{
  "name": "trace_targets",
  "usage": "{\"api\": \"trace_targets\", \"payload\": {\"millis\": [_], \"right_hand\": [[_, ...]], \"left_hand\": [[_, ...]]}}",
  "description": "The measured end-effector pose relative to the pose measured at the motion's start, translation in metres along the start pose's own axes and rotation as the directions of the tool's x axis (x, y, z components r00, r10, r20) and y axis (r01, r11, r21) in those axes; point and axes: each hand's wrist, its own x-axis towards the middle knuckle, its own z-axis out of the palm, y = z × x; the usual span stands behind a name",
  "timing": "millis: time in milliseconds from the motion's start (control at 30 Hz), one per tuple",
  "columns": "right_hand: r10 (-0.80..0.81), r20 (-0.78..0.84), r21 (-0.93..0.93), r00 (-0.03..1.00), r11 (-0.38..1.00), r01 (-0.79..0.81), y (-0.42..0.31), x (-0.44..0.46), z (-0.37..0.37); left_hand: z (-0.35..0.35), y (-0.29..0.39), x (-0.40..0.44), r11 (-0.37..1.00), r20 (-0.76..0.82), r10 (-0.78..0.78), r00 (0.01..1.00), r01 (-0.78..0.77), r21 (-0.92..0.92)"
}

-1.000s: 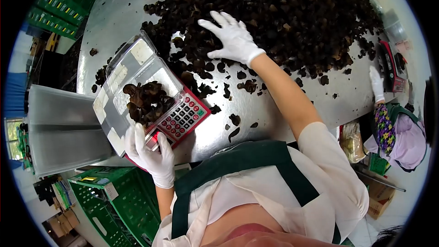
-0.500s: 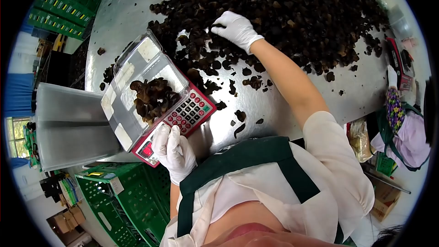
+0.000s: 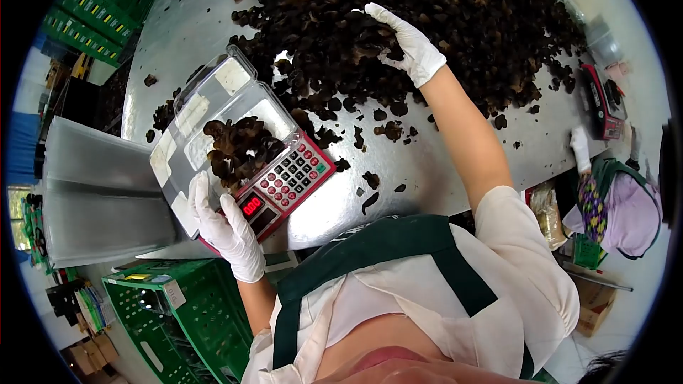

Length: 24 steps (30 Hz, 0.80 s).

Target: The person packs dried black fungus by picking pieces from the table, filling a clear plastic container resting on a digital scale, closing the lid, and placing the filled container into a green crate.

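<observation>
My left hand (image 3: 229, 231), in a white glove, is at the near corner of an open clear plastic clamshell box (image 3: 165, 160). Its thumb and fingers are spread, with the fingertips at the box's edge. Inside the box lies a clump of brown wood ear mushrooms (image 3: 242, 149). The box sits on a red weighing scale (image 3: 292, 174), whose red display shows 0.00. My right hand (image 3: 414, 50), also gloved, curves around a handful of dark wood ear mushrooms (image 3: 371, 34) over the large pile (image 3: 484, 21). One fingertip peeks out behind them.
The pile covers the far part of a metal table (image 3: 441, 185), with loose bits nearer me. Clear plastic boxes (image 3: 107, 192) stand at the left, above a green crate (image 3: 206, 313). Another red scale (image 3: 601, 103) and a person's gloved hand (image 3: 580, 149) are at the right.
My left hand has shifted left off the scale's display, its fingers spreading. My right hand has moved right and turned, now with mushrooms between thumb and fingers. The view has shifted slightly.
</observation>
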Motion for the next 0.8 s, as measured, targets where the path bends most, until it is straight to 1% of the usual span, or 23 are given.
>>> {"api": "trace_targets", "payload": {"millis": [67,100,133,167,200,233,267,300,333,367,400,433,467,500,533,600,633,667,700,733,800], "right_hand": [[0.018,0.008,0.067,1.0,0.998,-0.018,0.0,-0.003,0.008],[0.0,0.073,0.118,0.997,0.993,-0.009,0.0,-0.005,0.016],[0.0,0.082,0.11,0.997,0.994,-0.009,-0.003,-0.008,0.023],[0.026,0.041,0.073,0.999,0.997,-0.029,-0.007,-0.012,0.031],[0.052,0.007,0.036,0.999,0.998,-0.053,-0.013,-0.019,0.043],[0.029,0.04,0.096,0.999,0.995,-0.032,-0.021,-0.032,0.06],[0.037,0.072,0.093,0.997,0.995,-0.044,-0.019,-0.027,0.07],[-0.027,0.336,0.148,0.941,0.989,-0.024,-0.021,-0.025,0.083],[-0.107,0.567,0.21,0.817,0.977,-0.018,-0.024,-0.025,0.096],[-0.197,0.581,0.129,0.79,0.98,0.149,-0.024,-0.031,0.111],[-0.284,0.604,0.066,0.745,0.949,0.308,-0.021,-0.032,0.131],[-0.241,0.644,0.125,0.726,0.97,0.211,-0.019,-0.034,0.145],[-0.194,0.685,0.174,0.702,0.98,0.101,-0.015,-0.037,0.156],[-0.192,0.691,0.176,0.697,0.98,0.095,-0.013,-0.039,0.164],[-0.133,0.715,0.169,0.686,0.986,0.015,-0.007,-0.031,0.168],[-0.074,0.734,0.199,0.676,0.974,-0.109,0.003,-0.025,0.177],[-0.088,0.738,0.258,0.669,0.953,-0.158,0.005,-0.029,0.181],[-0.076,0.732,0.233,0.677,0.962,-0.145,0.013,-0.02,0.183],[-0.061,0.704,0.213,0.708,0.969,-0.128,0.012,-0.024,0.184],[-0.047,0.671,0.193,0.74,0.975,-0.114,0.011,-0.028,0.183],[-0.059,0.686,0.189,0.726,0.977,-0.1,0.008,-0.031,0.18]], "left_hand": [[0.0,0.001,-0.001,1.0,-0.002,-0.015,1.0,0.015,-0.023],[0.002,-0.003,-0.003,0.999,0.003,-0.009,1.0,0.009,-0.048],[0.003,-0.007,-0.005,0.997,0.007,-0.003,1.0,0.004,-0.072],[0.003,-0.01,-0.005,0.996,0.014,-0.01,1.0,0.011,-0.092],[0.001,-0.009,-0.005,0.999,0.032,-0.001,0.999,0.002,-0.049],[0.002,-0.007,-0.006,0.999,0.013,-0.002,1.0,0.003,-0.054],[0.002,-0.005,-0.007,0.999,-0.006,-0.004,1.0,0.003,-0.054],[0.002,-0.006,-0.008,0.999,-0.023,-0.01,1.0,0.009,-0.048],[0.002,-0.006,-0.008,0.996,-0.025,-0.03,0.999,0.028,-0.084],[0.004,-0.006,-0.006,0.996,-0.054,-0.032,0.998,0.027,-0.09],[0.005,-0.008,-0.008,0.995,-0.072,-0.035,0.997,0.028,-0.099],[0.006,-0.013,-0.008,0.984,-0.062,-0.076,0.995,0.064,-0.167],[0.003,-0.014,-0.008,0.985,-0.063,-0.075,0.995,0.065,-0.157],[0.0,-0.009,-0.004,0.994,-0.056,-0.045,0.997,0.039,-0.105],[-0.001,-0.006,-0.001,0.998,-0.052,-0.016,0.998,0.014,-0.054],[0.0,-0.006,0.001,0.998,-0.081,-0.014,0.997,0.01,-0.056],[-0.001,-0.005,0.005,0.999,-0.06,0.035,0.998,-0.037,-0.02],[-0.002,-0.004,0.007,0.997,-0.035,0.08,0.996,-0.079,0.015],[-0.001,-0.004,0.01,0.994,-0.037,0.104,0.994,-0.103,0.022],[0.001,-0.001,0.011,0.998,-0.025,0.06,0.998,-0.061,-0.031],[0.002,0.003,0.015,0.996,-0.015,0.085,0.996,-0.085,-0.021]]}}
